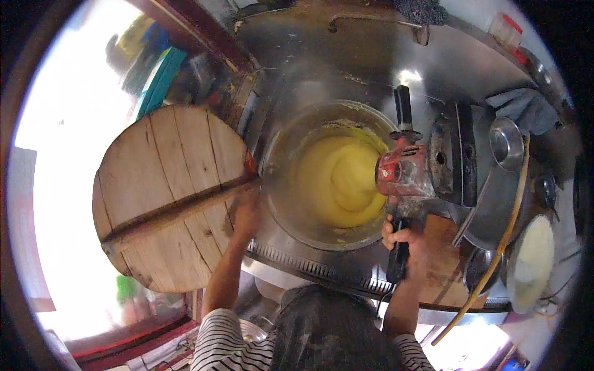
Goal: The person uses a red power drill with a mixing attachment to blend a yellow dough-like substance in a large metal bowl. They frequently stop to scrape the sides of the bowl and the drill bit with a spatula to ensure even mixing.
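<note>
Yellow batter [339, 182] sits in a steel pot [281, 154] at bench [371, 68] centre. Red mixer [402, 173] is held over it, its black handle gripped shut by the right hand [405, 238]. Left hand [246, 216] is closed on the pot rim beside a wooden lid [167, 198], likely for steadying.

Batter [340, 179] in pot [281, 179], wooden lid [167, 191] left, power mixer [405, 173] right, perhaps plates [532, 260] beyond

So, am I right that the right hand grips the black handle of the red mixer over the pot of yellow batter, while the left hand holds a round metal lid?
Not quite: the lid is wooden planks, not metal, as the head view shows. The rest stands: the right hand grips the red mixer by its black handle over the pot of yellow batter, and the left hand holds the lid.
</note>
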